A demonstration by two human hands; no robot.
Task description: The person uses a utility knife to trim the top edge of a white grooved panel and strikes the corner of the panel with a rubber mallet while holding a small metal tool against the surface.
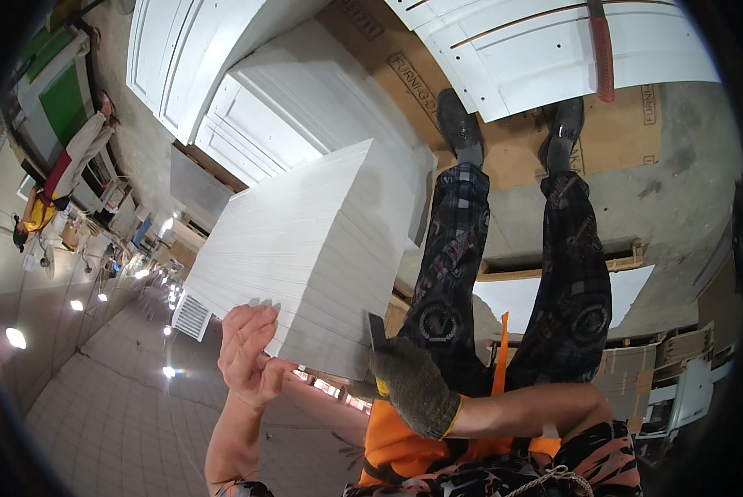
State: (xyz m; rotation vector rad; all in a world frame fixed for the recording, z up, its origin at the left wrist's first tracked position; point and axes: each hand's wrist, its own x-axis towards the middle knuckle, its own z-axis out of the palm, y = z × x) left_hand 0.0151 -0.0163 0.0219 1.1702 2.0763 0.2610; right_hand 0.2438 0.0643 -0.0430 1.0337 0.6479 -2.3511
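White grooved box stands tilted in the view in front of the person, left of the legs, beside a white cabinet. The bare left hand is at its near corner, fingers bent; whether that grip closes on the edge cannot be told. The gloved right hand has its grip closed around a scraper, the dark blade beside the box's side. Cardboard lies under the shoes.
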